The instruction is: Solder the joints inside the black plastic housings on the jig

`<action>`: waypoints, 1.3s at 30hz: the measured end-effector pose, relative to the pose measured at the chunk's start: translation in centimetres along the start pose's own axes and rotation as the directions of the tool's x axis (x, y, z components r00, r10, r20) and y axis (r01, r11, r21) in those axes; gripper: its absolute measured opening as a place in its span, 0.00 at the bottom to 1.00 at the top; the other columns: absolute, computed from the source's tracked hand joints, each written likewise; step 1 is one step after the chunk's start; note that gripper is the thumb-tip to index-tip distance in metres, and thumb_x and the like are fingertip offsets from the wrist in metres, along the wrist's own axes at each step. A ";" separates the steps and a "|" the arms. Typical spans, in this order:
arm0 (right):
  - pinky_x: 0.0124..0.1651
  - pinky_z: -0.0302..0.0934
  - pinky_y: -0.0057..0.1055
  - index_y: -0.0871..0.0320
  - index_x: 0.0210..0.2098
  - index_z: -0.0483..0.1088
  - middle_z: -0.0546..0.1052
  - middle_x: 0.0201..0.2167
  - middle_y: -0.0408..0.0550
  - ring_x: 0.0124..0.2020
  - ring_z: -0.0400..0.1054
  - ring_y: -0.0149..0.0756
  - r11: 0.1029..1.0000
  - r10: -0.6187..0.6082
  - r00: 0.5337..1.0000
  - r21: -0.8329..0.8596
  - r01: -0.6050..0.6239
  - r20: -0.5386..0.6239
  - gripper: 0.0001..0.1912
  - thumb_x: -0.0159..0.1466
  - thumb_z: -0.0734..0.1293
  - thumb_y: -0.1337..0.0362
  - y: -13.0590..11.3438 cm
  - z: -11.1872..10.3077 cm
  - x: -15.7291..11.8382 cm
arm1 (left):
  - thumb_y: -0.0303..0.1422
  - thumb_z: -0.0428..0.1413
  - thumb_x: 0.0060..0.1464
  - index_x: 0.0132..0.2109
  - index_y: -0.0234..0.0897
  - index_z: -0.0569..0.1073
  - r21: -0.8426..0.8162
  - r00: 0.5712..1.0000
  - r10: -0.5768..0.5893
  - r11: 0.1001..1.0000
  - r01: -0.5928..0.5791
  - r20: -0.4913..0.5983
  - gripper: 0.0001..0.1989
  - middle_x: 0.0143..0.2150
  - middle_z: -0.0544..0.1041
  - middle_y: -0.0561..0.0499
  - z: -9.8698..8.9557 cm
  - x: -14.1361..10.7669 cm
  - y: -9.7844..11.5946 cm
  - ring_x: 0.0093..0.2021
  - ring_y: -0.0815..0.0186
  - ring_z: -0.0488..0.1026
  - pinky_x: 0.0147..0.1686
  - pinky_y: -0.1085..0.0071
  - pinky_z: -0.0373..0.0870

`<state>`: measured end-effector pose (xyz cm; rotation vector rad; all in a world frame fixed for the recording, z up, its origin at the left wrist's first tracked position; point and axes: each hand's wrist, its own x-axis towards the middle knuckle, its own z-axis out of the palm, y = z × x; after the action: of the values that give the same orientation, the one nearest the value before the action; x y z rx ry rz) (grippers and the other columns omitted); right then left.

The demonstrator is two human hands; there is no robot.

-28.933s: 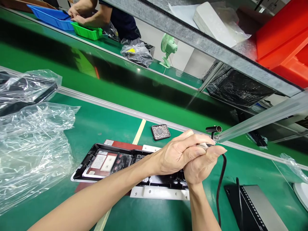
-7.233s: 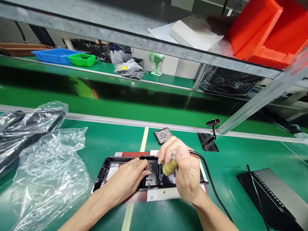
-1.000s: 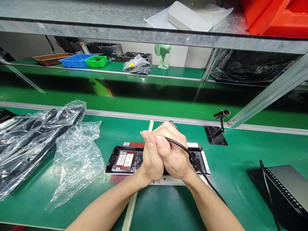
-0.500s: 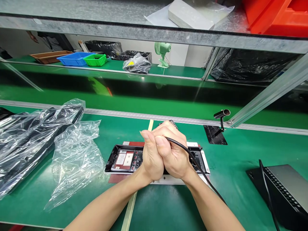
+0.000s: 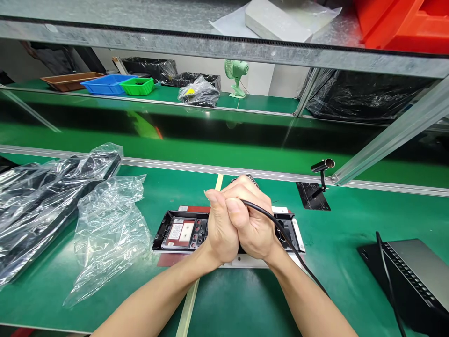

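My left hand (image 5: 223, 229) and my right hand (image 5: 253, 224) are pressed together over the middle of a long black housing (image 5: 162, 234). A black cable (image 5: 293, 249) comes out at the right thumb and runs down to the right; my right hand is closed on it. The fingers of my left hand are wrapped against the right, and what they hold, if anything, is hidden. The housing lies on a white and dark red base (image 5: 170, 260). In its left part show a white label and several round holes. My hands cover its centre.
Clear plastic bags (image 5: 108, 234) and wrapped black parts (image 5: 59, 201) lie at the left. A black stand (image 5: 314, 196) with a small tube is at the back right, a black box (image 5: 417, 276) at the right. A metal shelf (image 5: 196, 44) crosses above.
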<state>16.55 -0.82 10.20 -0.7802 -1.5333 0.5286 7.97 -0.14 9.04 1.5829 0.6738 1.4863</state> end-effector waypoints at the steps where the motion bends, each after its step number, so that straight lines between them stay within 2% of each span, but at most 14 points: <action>1: 0.41 0.64 0.39 0.55 0.30 0.74 0.78 0.30 0.45 0.34 0.69 0.35 1.000 -0.002 1.000 0.001 0.002 0.000 0.14 0.69 0.61 0.61 0.0 0.0 0.0 | 0.53 0.35 0.69 0.34 0.42 0.75 -0.012 1.000 0.003 1.000 -0.003 0.002 0.31 0.31 0.73 0.52 0.0 0.0 0.0 0.35 0.65 0.72 0.43 0.64 0.78; 6: 0.41 0.65 0.40 0.55 0.30 0.74 0.78 0.30 0.45 0.34 0.69 0.36 1.000 0.002 1.000 -0.001 -0.002 -0.004 0.14 0.69 0.62 0.61 0.1 0.0 0.0 | 0.57 0.42 0.65 0.32 0.42 0.73 -0.069 0.995 -0.074 0.995 0.070 -0.066 0.28 0.30 0.72 0.52 -0.3 -0.5 -0.5 0.34 0.64 0.71 0.41 0.64 0.79; 9: 0.41 0.65 0.41 0.54 0.30 0.75 0.79 0.30 0.46 0.34 0.69 0.36 1.000 0.010 1.000 0.000 -0.010 -0.006 0.14 0.69 0.61 0.60 0.1 0.0 -0.1 | 0.54 0.44 0.66 0.32 0.42 0.71 -0.078 0.990 -0.085 0.994 0.077 -0.110 0.25 0.29 0.70 0.53 -0.3 -0.7 -0.8 0.33 0.64 0.71 0.41 0.65 0.78; 13: 0.41 0.65 0.43 0.53 0.30 0.75 0.79 0.30 0.46 0.33 0.70 0.38 0.999 0.029 1.000 -0.016 -0.029 -0.005 0.15 0.69 0.61 0.58 0.2 0.0 -0.1 | 0.52 0.41 0.68 0.31 0.42 0.71 -0.093 0.997 -0.040 0.995 0.033 -0.071 0.26 0.29 0.71 0.54 -0.1 -0.5 -0.6 0.32 0.65 0.72 0.42 0.66 0.77; 18: 0.41 0.65 0.42 0.53 0.30 0.75 0.79 0.30 0.46 0.33 0.70 0.38 0.999 0.026 1.000 -0.022 -0.026 -0.007 0.16 0.69 0.61 0.58 0.2 0.0 -0.1 | 0.52 0.41 0.68 0.30 0.41 0.71 -0.090 0.999 -0.029 0.996 0.026 -0.029 0.27 0.31 0.74 0.54 0.1 -0.2 0.0 0.32 0.66 0.72 0.36 0.67 0.75; 25: 0.41 0.65 0.41 0.54 0.30 0.75 0.78 0.30 0.45 0.33 0.69 0.36 1.000 0.011 1.000 -0.004 -0.011 -0.012 0.14 0.69 0.62 0.60 0.3 0.0 -0.1 | 0.53 0.37 0.69 0.33 0.40 0.75 -0.075 1.000 -0.001 0.997 0.000 -0.010 0.31 0.31 0.74 0.52 0.3 0.0 0.2 0.34 0.65 0.73 0.42 0.66 0.76; 33: 0.39 0.66 0.41 0.54 0.30 0.75 0.78 0.29 0.46 0.33 0.69 0.37 1.000 0.012 1.000 0.009 -0.012 -0.018 0.14 0.69 0.62 0.61 0.0 0.0 0.0 | 0.52 0.44 0.67 0.34 0.43 0.72 -0.002 0.981 -0.099 0.995 0.100 -0.164 0.23 0.29 0.70 0.54 -0.6 -1.2 -1.4 0.31 0.64 0.70 0.40 0.64 0.77; 37: 0.39 0.66 0.41 0.54 0.31 0.75 0.78 0.29 0.46 0.33 0.69 0.36 1.000 0.012 1.000 0.013 -0.011 -0.011 0.14 0.69 0.62 0.61 -0.1 -0.1 0.1 | 0.52 0.44 0.67 0.34 0.42 0.73 -0.006 0.984 -0.096 0.995 0.097 -0.147 0.24 0.30 0.72 0.52 -0.6 -1.1 -1.3 0.33 0.63 0.72 0.42 0.64 0.77; 39: 0.39 0.66 0.41 0.54 0.31 0.75 0.77 0.30 0.46 0.33 0.69 0.36 1.000 0.019 1.000 0.011 -0.019 -0.007 0.14 0.69 0.61 0.60 -0.1 -0.1 0.1 | 0.52 0.42 0.68 0.34 0.42 0.74 -0.024 0.992 -0.079 0.997 0.077 -0.099 0.26 0.32 0.74 0.52 -0.3 -0.8 -0.9 0.35 0.63 0.74 0.44 0.64 0.77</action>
<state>16.65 -0.82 10.33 -0.7884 -1.5162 0.5474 7.66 -0.27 7.86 1.4587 0.7662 1.5174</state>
